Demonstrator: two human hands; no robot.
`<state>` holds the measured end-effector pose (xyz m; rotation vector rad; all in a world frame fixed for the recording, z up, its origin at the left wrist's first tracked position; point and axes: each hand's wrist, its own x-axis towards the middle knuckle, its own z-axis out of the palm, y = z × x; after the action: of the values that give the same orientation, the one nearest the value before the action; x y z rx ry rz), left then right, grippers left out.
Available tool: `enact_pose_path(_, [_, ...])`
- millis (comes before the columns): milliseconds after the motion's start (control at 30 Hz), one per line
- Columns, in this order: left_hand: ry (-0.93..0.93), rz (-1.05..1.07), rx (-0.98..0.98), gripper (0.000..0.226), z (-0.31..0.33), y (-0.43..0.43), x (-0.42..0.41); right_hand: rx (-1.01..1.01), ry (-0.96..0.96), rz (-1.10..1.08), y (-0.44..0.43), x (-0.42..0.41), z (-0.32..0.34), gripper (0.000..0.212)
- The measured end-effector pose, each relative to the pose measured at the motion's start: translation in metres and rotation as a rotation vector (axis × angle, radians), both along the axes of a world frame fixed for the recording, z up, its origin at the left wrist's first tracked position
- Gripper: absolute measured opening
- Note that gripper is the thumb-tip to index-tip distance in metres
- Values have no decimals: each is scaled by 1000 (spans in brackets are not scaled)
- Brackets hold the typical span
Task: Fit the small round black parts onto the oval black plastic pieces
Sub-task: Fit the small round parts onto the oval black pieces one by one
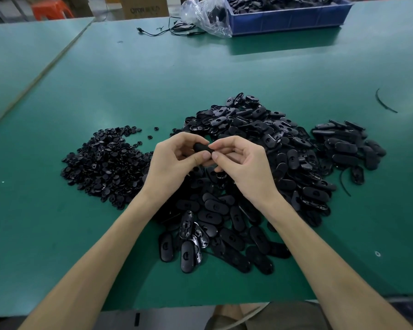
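Two bare forearms (98, 248) sit nearest the lens, reaching in over the bench (153, 79) edge. The left hand (174, 160) and right hand (241, 163) meet above the heap. The fingers (202, 156) of both are curled, thumbs and forefingers pinching one oval black piece (200, 147) by its two ends, clear of the bench. Whether a round part sits under the thumbs cannot be told; it is hidden.

Handling, by judgement: the piece looks like light, stiff moulded plastic, glossy and so probably slick. It is best held by the ends or long edges, leaving the centre hole free. The round parts are tiny and likely easy to drop; pinch them by the rim.

Outward:
- The main heap of oval pieces (260, 139) lies under and beyond the hands, spilling toward the body.
- The heap of small round parts (105, 160) lies left, just beside the left wrist, with a few strays near it.
- A smaller pile of ovals (346, 146) lies apart on the right.
- On the far side is a blue bin (291, 20) of black parts, with a crumpled clear bag (205, 15) against it and a black cable (172, 29) beside.
- A thin black strip (384, 101) lies alone at far right.

Nothing blocks the reach to either heap, though the loose piles may slide when picked from.
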<state>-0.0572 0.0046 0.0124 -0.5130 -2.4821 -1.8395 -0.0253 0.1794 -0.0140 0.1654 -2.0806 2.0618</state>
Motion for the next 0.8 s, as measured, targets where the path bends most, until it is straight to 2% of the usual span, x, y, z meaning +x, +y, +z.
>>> enact_pose_path(300, [-253, -63, 156, 22, 3, -8, -5, 28, 23, -13, 0, 3, 2, 15])
enact_pose_path(433, [-303, -117, 221, 18, 5, -11, -5, 54, 28, -36, -1, 3, 4, 13])
enact_pose_path(667, [-288, -115, 180, 15, 8, -9, -3, 65, 16, -55, -1, 4, 5, 11])
enact_pose_path(800, [-207, -111, 88, 15, 8, -8, -3, 74, 10, -44, 0, 4, 5, 11])
